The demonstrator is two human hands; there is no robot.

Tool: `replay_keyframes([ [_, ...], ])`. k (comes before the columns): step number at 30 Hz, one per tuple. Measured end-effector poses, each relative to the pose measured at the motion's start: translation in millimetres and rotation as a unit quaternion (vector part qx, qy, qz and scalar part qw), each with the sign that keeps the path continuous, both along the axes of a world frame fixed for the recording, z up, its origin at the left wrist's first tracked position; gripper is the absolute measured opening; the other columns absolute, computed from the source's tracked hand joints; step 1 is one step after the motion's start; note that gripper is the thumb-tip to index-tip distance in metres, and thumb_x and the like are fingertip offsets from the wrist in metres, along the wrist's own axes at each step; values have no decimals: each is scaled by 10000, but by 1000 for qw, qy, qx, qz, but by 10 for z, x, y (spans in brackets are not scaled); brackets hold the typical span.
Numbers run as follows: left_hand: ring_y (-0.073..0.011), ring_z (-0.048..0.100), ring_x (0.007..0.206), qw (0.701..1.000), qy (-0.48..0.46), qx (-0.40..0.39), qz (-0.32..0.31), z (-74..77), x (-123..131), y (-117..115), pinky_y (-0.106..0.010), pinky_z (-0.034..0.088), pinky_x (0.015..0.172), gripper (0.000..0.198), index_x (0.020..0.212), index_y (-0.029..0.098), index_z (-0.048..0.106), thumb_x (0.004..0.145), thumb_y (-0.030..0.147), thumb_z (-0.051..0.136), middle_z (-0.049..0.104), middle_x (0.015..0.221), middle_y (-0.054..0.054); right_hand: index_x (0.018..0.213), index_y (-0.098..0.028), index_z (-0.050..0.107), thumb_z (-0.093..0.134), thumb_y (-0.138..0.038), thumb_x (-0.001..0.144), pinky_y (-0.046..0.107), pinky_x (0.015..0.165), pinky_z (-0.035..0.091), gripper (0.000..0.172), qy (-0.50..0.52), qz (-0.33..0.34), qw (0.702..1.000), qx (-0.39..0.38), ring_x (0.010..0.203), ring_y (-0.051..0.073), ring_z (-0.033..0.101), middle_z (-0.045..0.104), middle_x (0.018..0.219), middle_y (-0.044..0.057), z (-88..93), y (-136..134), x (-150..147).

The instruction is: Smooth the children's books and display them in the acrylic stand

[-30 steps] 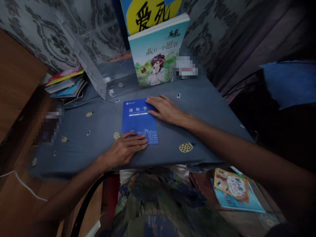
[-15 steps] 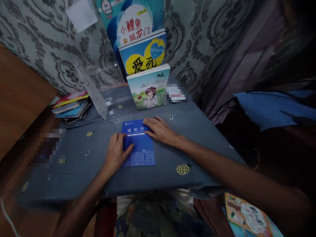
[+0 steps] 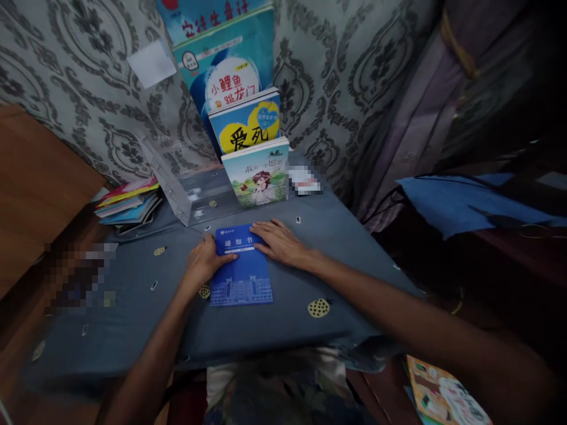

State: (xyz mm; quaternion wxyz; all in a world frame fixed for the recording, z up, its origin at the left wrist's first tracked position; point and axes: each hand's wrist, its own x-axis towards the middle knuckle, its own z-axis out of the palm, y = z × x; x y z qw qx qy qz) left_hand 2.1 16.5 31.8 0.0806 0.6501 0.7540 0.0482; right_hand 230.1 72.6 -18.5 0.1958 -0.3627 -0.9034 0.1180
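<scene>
A blue booklet [image 3: 241, 274] with white Chinese characters and a printed building lies flat on the cloth-covered table. My left hand [image 3: 204, 260] rests at its upper left edge, thumb stretched across the cover and fingers bent beside the edge. Their tips are partly hidden. At the upper right corner, my right hand [image 3: 281, 243] lies flat with fingers extended over the booklet. Just beyond stands a clear rack [image 3: 170, 183] with picture books in stepped rows, the nearest a green-and-white book [image 3: 259, 177].
A pile of thin books [image 3: 128, 203] lies left of the rack. Pixelated patches blur items at the table's left and beside the rack. An orange book [image 3: 443, 392] is low at the right, below table height. Patterned curtain [image 3: 310, 77] hangs behind the table.
My left hand has slid up the booklet's left side toward its far corner. The right hand stays near the upper right corner. The view has tilted, showing more of the upper books.
</scene>
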Motion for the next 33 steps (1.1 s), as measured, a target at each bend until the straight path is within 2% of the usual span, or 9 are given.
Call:
replay_keyframes([
  [4, -336, 687, 924, 997, -69, 0, 20, -59, -79, 86, -369, 504, 740, 575, 1046, 171, 563, 690, 567, 780, 727, 977, -134, 1384, -175, 548, 550, -327, 980, 534, 1184, 311, 432, 17, 5, 1000, 3, 1390, 279, 482, 577, 1445, 154, -31, 17, 17],
  [8, -285, 689, 869, 968, -251, 16, -21, -101, -142, 153, -359, 529, 743, 400, 986, 161, 597, 707, 412, 737, 724, 922, -92, 1391, -187, 542, 582, -323, 951, 524, 1155, 358, 462, 71, 2, 997, -9, 1355, 289, 510, 583, 1433, 148, -41, 36, 34],
  [11, -231, 666, 787, 955, -269, 102, -66, 206, -165, 148, -341, 528, 735, 269, 938, 157, 618, 789, 380, 620, 695, 837, -45, 1405, -174, 523, 531, -305, 958, 494, 1114, 416, 467, 157, -32, 987, -17, 1326, 285, 531, 580, 1431, 149, -31, 80, 48],
  [15, -198, 645, 820, 927, -103, 345, -108, 858, -119, -37, -311, 507, 754, 242, 1002, 170, 616, 937, 361, 482, 679, 883, -38, 1335, -172, 569, 414, -312, 995, 442, 1034, 483, 400, 292, -108, 950, -36, 1168, 258, 637, 670, 1291, 136, -9, 195, 83],
  [17, -196, 660, 838, 914, -19, 380, -145, 972, -38, -198, -308, 514, 768, 219, 1012, 180, 618, 967, 331, 466, 692, 894, -44, 1272, -187, 605, 382, -347, 1008, 438, 977, 514, 381, 344, -145, 926, -60, 1073, 257, 678, 717, 1178, 120, -6, 268, 107],
  [21, -195, 706, 961, 920, 82, 232, -306, 527, 159, -552, -290, 558, 763, 231, 1027, 213, 640, 997, 207, 410, 742, 1078, -64, 1183, -194, 638, 324, -400, 1027, 413, 875, 551, 406, 414, -173, 888, -103, 937, 244, 715, 744, 1059, 110, -3, 355, 145],
  [25, -278, 652, 1205, 930, 93, 102, -342, 0, 238, -797, -398, 598, 902, 265, 1161, 205, 639, 955, 360, 578, 683, 1311, -98, 1141, -188, 660, 393, -356, 1012, 368, 816, 542, 341, 361, -130, 919, -84, 830, 223, 709, 749, 932, 77, 34, 221, 106],
  [29, -249, 655, 1209, 934, 46, 100, -341, -46, 219, -806, -405, 583, 975, 286, 1196, 210, 642, 998, 354, 493, 684, 1317, -70, 1080, -184, 684, 465, -259, 993, 342, 845, 514, 247, 219, 5, 975, -28, 882, 210, 676, 731, 949, 78, 54, -50, -22],
  [33, -238, 663, 1195, 949, 40, 97, -297, -24, 219, -611, -365, 561, 1003, 314, 1257, 208, 619, 995, 231, 447, 672, 1333, -84, 1010, -177, 689, 543, -227, 968, 368, 852, 503, 160, 92, 104, 990, 32, 918, 224, 618, 689, 992, 104, 27, -199, -107],
])
